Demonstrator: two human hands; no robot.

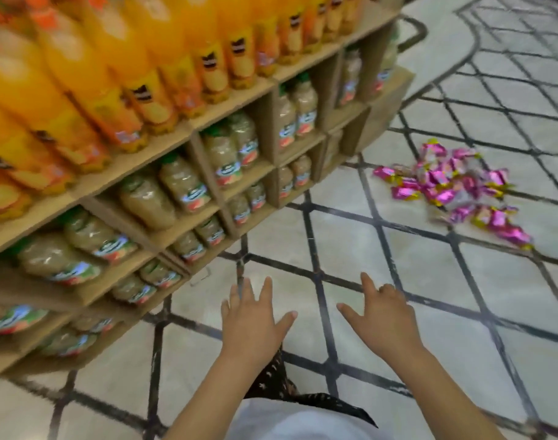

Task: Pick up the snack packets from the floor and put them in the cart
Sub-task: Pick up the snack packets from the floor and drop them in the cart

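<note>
Several pink and gold snack packets lie scattered in a loose heap on the tiled floor at the right, well ahead of both hands. My left hand is stretched out low in the middle of the view, fingers spread and straight, holding nothing. Just to its right, my right hand reaches forward with the forefinger extended and the other fingers loosely bent, also holding nothing. Both hands are far short of the packets. No cart is in view. The picture is blurred by motion.
A cardboard-coloured shelf unit fills the left side, with orange juice bottles on top and pale juice bottles below. Its corner stands just left of the packets. Pale floor tiles with dark diagonal lines stretch ahead.
</note>
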